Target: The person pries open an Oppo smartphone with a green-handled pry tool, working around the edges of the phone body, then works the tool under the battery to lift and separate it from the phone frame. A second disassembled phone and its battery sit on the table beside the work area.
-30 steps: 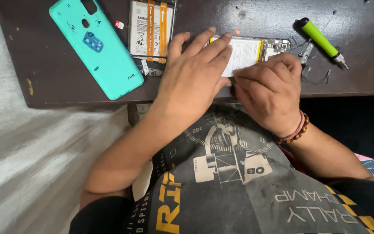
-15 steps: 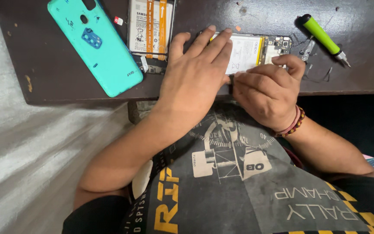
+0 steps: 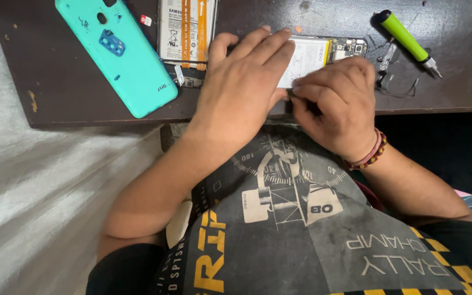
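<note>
— While the left hand (image 3: 241,87) lies flat, fingers spread, what is under it?

— An opened phone (image 3: 323,54) with a white battery, at twelve o'clock on the dark worktop (image 3: 55,82); the fingers press down on it.

— And the right hand (image 3: 331,106)?

— Curled at the phone's near edge, fingertips bunched together as if pinching something small; what it pinches I cannot tell.

— What lies around?

— A turquoise back cover (image 3: 118,54) at ten o'clock, camera side up. Just beside it, toward eleven, a second battery (image 3: 184,30) with orange strips. A green-handled screwdriver (image 3: 405,41) sits at two o'clock, apart from both hands.
</note>
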Available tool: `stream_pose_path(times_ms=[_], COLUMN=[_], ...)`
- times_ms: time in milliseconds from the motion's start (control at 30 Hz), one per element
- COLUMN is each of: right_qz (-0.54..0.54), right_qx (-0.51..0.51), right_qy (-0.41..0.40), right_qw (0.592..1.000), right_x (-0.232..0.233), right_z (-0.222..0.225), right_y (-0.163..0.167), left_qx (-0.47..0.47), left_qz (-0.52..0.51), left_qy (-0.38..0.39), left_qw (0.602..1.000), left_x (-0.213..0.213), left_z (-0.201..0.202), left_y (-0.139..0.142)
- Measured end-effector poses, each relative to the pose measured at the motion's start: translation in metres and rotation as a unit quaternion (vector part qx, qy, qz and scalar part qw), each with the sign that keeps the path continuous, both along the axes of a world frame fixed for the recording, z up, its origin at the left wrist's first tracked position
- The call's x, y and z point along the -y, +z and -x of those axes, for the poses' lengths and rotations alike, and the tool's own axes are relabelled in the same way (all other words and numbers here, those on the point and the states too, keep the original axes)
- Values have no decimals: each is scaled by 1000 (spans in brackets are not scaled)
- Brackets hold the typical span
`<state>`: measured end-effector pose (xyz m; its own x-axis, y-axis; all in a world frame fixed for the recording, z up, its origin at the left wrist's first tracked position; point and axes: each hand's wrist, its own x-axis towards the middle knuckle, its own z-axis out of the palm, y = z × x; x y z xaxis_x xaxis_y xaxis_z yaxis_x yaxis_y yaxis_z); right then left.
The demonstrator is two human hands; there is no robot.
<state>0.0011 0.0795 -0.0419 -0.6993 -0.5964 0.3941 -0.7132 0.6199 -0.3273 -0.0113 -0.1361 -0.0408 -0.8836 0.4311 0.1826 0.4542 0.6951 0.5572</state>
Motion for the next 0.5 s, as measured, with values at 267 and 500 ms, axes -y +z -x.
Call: stream_pose_path(times_ms=[267,500], right_qz=[-36,-6], right_qx=[33,19], right_qy=[27,30], right_qw=[998,999], right_x=[-2,-2], right_z=[10,6], right_y=[16,-1], left_qx=[-6,-5], left_qz=[-13,1], left_qy=[-10,-6], left_qw=[1000,1000], left_x=[4,0], left_z=[5,6], left_y=[3,2])
